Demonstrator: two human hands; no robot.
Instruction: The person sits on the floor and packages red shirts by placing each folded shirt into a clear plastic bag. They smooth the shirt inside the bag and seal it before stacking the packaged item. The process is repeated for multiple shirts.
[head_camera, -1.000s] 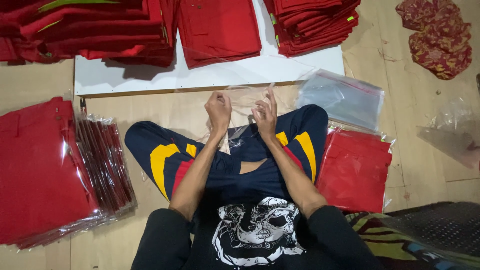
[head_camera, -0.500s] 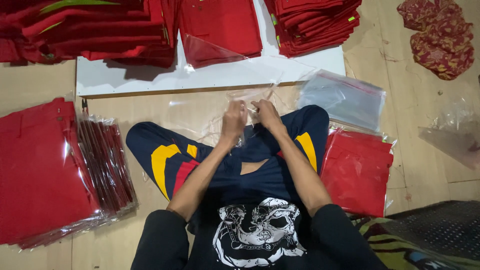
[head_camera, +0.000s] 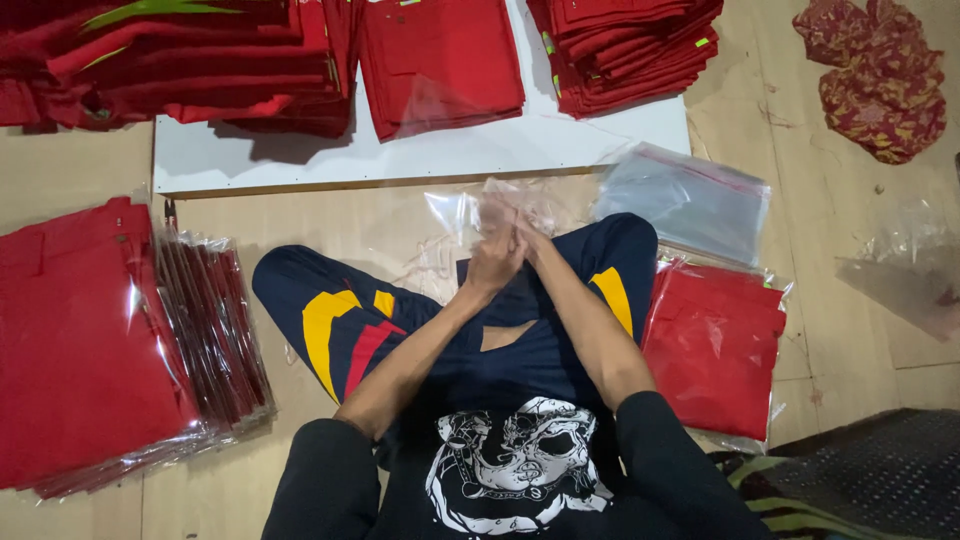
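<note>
1. A clear plastic bag (head_camera: 470, 215) is held up over the lap, just in front of the crossed legs, and appears empty
2. The left hand (head_camera: 492, 262) and the right hand (head_camera: 528, 238) are pressed together at the bag's lower edge, the fingers closed on the film; it cannot be told whether the mouth is being parted
3. As a judgement, the packing is partly done: nothing red is seen inside the held bag, so this bag is not yet filled
4. To the left on the floor, a stack of bagged red garments (head_camera: 110, 340) is seen, each folded piece sealed in its own clear sleeve
5. To the right, one bagged red garment (head_camera: 715, 345) lies beside the knee, and a pile of empty clear bags (head_camera: 690, 200) lies just above it
6. Unbagged folded red garments (head_camera: 440, 60) are piled on a white board (head_camera: 560, 140) beyond the hands, apparently left to be bagged
7. A loose clear bag (head_camera: 905, 270) lies on the wooden floor (head_camera: 790, 150) at far right
</note>
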